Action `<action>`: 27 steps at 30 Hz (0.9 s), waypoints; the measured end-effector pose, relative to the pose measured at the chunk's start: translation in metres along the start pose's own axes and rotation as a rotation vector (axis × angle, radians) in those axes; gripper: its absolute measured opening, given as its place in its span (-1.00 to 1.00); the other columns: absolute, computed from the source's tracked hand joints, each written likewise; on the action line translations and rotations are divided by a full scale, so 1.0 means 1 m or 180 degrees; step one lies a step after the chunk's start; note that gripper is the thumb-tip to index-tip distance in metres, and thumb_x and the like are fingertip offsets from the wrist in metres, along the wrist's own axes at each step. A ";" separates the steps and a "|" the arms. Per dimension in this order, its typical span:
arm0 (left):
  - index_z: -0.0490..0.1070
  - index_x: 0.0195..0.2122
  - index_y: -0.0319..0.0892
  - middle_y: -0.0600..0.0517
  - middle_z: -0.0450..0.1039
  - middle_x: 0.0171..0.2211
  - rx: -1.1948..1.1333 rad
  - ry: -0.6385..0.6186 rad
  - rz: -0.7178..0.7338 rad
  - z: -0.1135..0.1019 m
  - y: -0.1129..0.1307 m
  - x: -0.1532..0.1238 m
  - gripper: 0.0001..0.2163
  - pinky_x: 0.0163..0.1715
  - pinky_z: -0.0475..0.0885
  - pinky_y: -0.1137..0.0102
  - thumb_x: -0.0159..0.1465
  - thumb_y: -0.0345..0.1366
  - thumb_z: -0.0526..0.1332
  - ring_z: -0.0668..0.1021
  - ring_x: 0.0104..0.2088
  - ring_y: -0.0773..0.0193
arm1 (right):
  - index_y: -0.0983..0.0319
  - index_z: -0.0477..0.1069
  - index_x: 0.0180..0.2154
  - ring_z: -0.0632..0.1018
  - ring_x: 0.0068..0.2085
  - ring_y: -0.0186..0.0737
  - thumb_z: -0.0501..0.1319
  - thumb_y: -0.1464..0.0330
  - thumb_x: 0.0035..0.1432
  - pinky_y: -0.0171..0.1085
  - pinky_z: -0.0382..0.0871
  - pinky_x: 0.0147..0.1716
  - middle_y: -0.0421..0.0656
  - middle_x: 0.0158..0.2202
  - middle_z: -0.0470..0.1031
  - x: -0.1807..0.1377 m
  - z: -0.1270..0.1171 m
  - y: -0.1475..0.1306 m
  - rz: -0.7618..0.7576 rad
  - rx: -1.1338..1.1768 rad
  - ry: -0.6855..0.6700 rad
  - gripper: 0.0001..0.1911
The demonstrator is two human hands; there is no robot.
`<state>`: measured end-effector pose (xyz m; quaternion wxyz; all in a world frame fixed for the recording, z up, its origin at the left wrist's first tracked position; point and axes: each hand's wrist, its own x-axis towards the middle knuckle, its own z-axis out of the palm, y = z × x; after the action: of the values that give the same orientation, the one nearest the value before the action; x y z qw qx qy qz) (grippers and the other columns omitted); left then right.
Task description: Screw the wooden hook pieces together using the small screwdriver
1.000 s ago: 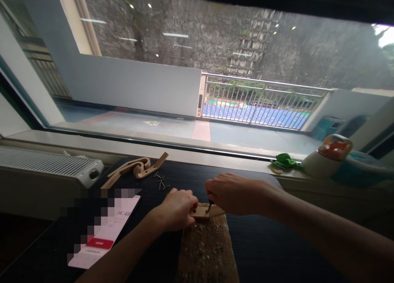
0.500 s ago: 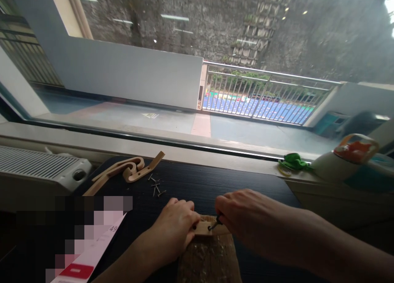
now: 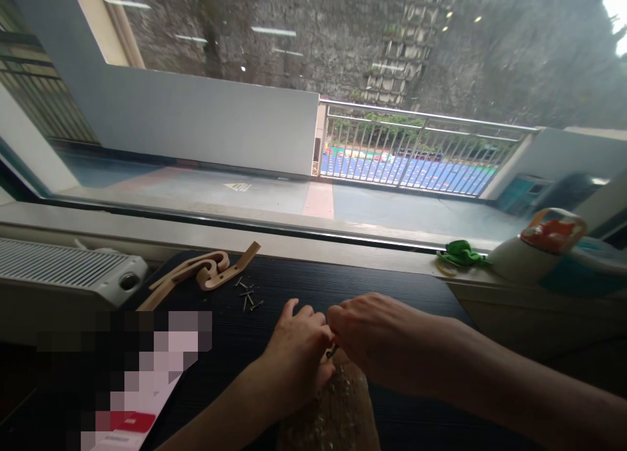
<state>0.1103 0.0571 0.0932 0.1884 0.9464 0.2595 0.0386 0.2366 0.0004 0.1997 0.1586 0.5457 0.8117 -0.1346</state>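
My left hand (image 3: 298, 350) and my right hand (image 3: 379, 340) meet over the near middle of a black table (image 3: 353, 291). Both are curled, fingertips touching, around a small dark tool (image 3: 332, 353) that peeks out between them. The small wooden piece they pressed on earlier is hidden under them. Below the hands lies a brown bubble-wrapped board (image 3: 333, 408).
Curved wooden parts (image 3: 203, 272) and several loose screws (image 3: 249, 296) lie at the table's far left. A phone with a red button (image 3: 130, 415) lies near left. A white radiator (image 3: 68, 268) stands left. A green cloth (image 3: 458, 253) and a white pot (image 3: 536, 245) sit on the windowsill.
My hands have drawn together and now cover the small wooden piece that showed between them earlier. The left hand's fingers have lifted toward the right hand.
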 end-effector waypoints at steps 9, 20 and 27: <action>0.48 -0.50 -0.15 -0.01 0.55 -0.37 0.0085 0.0353 -0.0074 0.014 0.006 -0.001 -0.87 0.07 0.10 0.00 0.14 -0.36 0.16 0.49 -0.18 0.13 | 0.33 0.45 -0.32 0.48 -0.43 -0.28 0.07 0.50 0.15 -0.31 0.10 -0.54 -0.08 -0.41 0.52 -0.006 0.002 -0.005 -0.0025 -0.0210 0.0240 -0.83; 0.48 -0.45 -0.16 -0.03 0.57 -0.39 0.0113 0.0522 -0.0098 0.014 0.010 -0.005 -0.86 0.10 0.06 -0.02 0.13 -0.37 0.12 0.51 -0.18 0.12 | 0.33 0.50 -0.42 0.52 -0.40 -0.25 0.18 0.58 0.01 -0.35 0.13 -0.56 -0.11 -0.45 0.52 0.008 0.001 -0.019 -0.0200 -0.0934 0.0045 -0.86; 0.46 -0.55 -0.14 0.01 0.54 -0.47 0.0282 0.0574 -0.0008 0.016 0.008 -0.004 -0.83 0.04 0.11 -0.06 0.13 -0.35 0.13 0.51 -0.25 0.12 | 0.33 0.50 -0.36 0.55 -0.35 -0.15 0.14 0.38 0.11 -0.33 0.20 -0.54 -0.02 -0.41 0.55 0.005 0.001 -0.018 0.0330 -0.0790 0.0070 -0.81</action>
<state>0.1138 0.0430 0.0812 0.1223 0.9462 0.2780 0.1120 0.2180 -0.0025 0.1977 0.2227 0.5646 0.7945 -0.0188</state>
